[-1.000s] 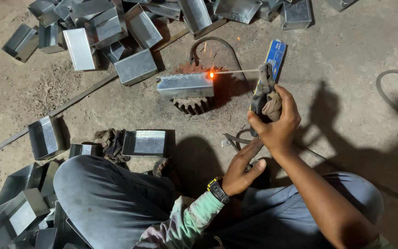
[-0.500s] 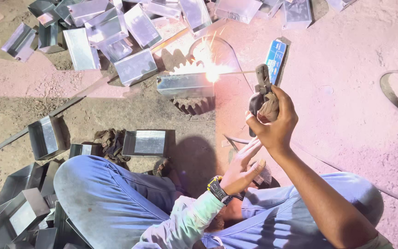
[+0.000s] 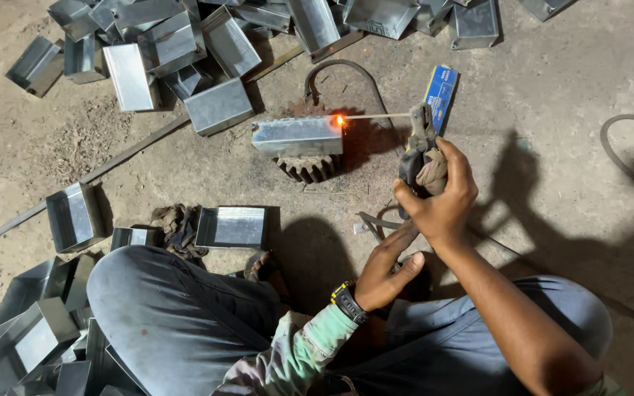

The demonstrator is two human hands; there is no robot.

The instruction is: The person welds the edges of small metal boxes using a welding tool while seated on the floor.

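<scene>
The shiny rectangular sheet-metal box (image 3: 297, 136) lies on its side atop a rusty toothed gear wheel (image 3: 308, 166) on the dirt floor (image 3: 552, 88), at about twelve o'clock from the person's knees. The thin welding rod (image 3: 376, 116) touches the box's right end, where a small orange glow (image 3: 340, 120) shows; half a second ago that spot burned as a wide white flash that washed the ground pink, and now only the ember-like point is left. The right hand (image 3: 440, 198) is clamped around the dark electrode holder (image 3: 416, 150), padded with a rag, at two o'clock from the box. The left hand (image 3: 387, 268), with a wristwatch, rests half-curled under the right wrist, bracing it and gripping nothing. A flat blue packet (image 3: 442, 88) lies just beyond the holder. Heaps of similar metal boxes (image 3: 185, 44) lie at eleven o'clock and at seven o'clock.
</scene>
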